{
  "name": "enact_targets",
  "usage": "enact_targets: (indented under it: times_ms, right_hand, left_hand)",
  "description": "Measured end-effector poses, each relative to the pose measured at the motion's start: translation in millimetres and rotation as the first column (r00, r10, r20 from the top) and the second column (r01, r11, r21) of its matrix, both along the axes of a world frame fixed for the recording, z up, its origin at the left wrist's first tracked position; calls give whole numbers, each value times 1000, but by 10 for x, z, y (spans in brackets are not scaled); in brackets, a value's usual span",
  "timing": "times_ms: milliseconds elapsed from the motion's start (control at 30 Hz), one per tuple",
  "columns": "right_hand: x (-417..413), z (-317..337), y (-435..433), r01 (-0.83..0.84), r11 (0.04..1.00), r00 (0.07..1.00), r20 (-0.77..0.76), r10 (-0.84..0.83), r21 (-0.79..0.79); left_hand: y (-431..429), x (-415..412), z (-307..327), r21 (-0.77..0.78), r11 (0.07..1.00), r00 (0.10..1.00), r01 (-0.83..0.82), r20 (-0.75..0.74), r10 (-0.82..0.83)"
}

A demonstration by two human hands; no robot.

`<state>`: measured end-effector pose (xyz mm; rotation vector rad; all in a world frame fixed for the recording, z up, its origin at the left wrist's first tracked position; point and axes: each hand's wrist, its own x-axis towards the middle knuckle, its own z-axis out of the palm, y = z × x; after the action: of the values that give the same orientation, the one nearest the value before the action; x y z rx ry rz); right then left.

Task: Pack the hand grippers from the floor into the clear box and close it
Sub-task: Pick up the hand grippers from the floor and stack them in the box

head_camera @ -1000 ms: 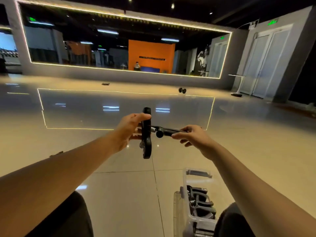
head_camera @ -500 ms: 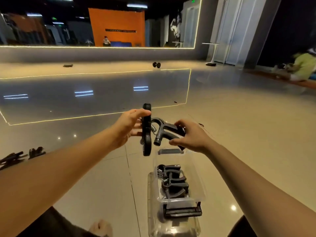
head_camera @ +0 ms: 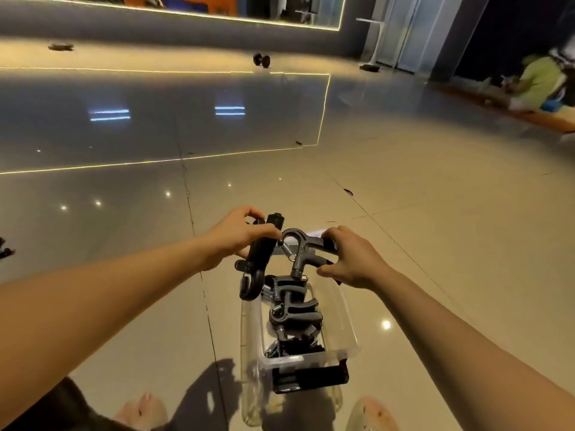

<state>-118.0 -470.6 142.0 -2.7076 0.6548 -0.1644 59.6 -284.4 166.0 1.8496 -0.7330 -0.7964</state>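
My left hand (head_camera: 238,236) grips a black hand gripper (head_camera: 259,259) by one handle, its hooked end hanging over the near-left rim of the clear box (head_camera: 345,312). A second black hand gripper (head_camera: 298,250) with a metal spring is held in my right hand (head_camera: 350,259), just above the box's far end. Several black hand grippers (head_camera: 294,315) lie stacked inside the open box on the floor between my feet. A black latch handle (head_camera: 311,376) sits at the box's near end.
The box's clear lid (head_camera: 250,368) lies under and beside the box on the tiled floor. More dark grippers (head_camera: 4,248) lie at the far left edge. A dumbbell (head_camera: 261,60) rests farther off. A person in green (head_camera: 544,82) sits at the right.
My view has tipped downward and both hands have come down and closer to the box. The two grippers now hang right over the box's far end.
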Motion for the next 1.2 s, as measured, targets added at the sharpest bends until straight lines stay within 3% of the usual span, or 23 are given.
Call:
enact_targets:
  times_ms: [267, 400, 533, 667, 933, 1100, 1200]
  right_hand:
    - [193, -920, 50, 105, 954, 994, -53, -94, 281]
    - [339, -1102, 39, 107, 942, 993, -85, -84, 319]
    - [506, -1086, -39, 121, 915, 991, -103, -87, 384]
    - [659, -965, -136, 115, 822, 993, -59, -100, 557]
    - [797, -633, -129, 47, 590, 994, 18, -104, 806]
    - [787, -457, -118, -12, 496, 994, 64, -87, 868]
    - [747, -465, -3, -40, 503, 993, 89, -75, 863]
  left_hand:
    - [-235, 240, -492, 99, 995, 1000, 16, -9, -15]
    - [-268, 346, -647, 142, 989, 999, 48, 13, -51]
    - [-256, 502, -723, 186, 980, 983, 72, 151, -101]
    - [-234, 651, -757, 170, 983, 957, 74, 267, -118]
    - [-204, 724, -614, 60, 991, 974, 118, 189, -127]
    - [-119, 644, -564, -19, 993, 987, 117, 117, -114]
    - [-41, 561, -596, -38, 993, 990, 113, 91, -109]
